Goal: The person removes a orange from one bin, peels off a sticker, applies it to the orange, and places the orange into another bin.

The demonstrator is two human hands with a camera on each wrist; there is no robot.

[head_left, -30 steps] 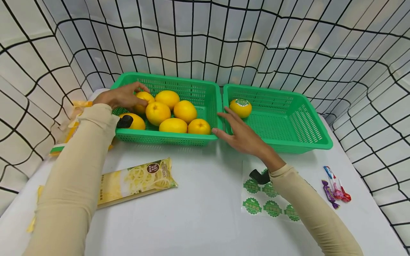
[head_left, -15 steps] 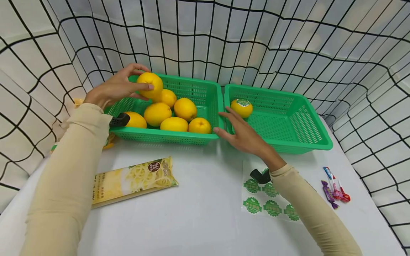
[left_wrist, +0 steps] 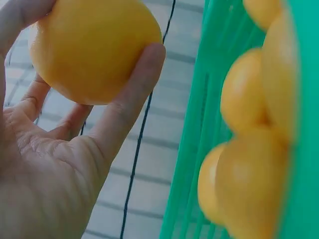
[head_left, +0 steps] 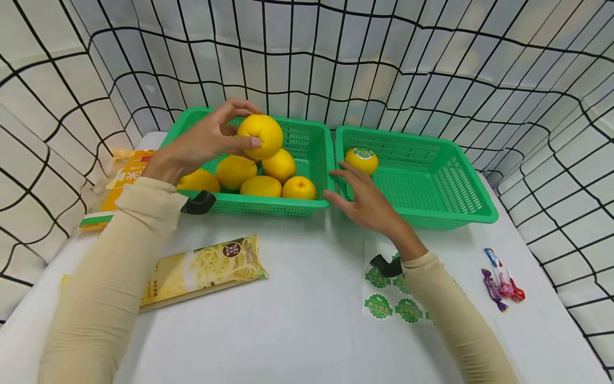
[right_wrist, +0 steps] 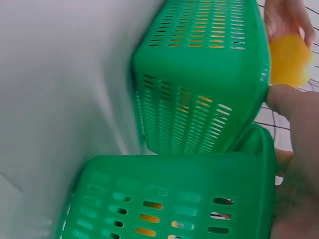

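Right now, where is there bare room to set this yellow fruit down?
The right basket is bare right of its stickered fruit. The table is bare between the noodle pack and sticker sheet. The left basket is crowded with other fruit along its front.

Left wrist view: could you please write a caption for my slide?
The left hand holds a yellow fruit, with more fruit in a green basket.

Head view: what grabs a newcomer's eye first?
Probably the bright yellow fruit pinched in the left hand, raised over the left green basket. Next, the right green basket beside it, where a lone stickered fruit sits. Then the sheet of green stickers on the white table, partly hidden by the right sleeve.
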